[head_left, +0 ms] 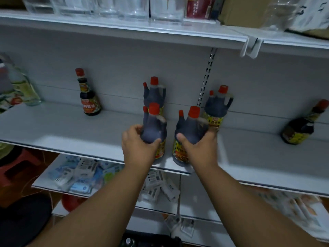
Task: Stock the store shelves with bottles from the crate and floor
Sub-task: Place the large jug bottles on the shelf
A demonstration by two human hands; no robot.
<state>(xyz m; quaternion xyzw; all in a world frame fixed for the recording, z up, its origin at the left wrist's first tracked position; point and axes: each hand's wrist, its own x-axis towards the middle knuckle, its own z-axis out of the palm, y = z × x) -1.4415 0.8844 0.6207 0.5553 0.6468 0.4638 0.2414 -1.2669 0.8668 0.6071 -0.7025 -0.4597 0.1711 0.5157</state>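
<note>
Two hands [138, 145] [196, 146] hold dark bottles [154, 129] [190, 129] on shelf [71, 129].

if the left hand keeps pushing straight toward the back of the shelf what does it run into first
Most likely the dark jug with the red cap standing at the back panel, right behind the jug that the left hand grips. How wide the gap between the two jugs is cannot be judged from this view.

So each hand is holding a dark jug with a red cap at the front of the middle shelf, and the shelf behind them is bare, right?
Not quite. The left hand and right hand each grip a dark red-capped jug at the front of the middle shelf, but it isn't bare behind them: the head view shows two more jugs at the back.
</note>
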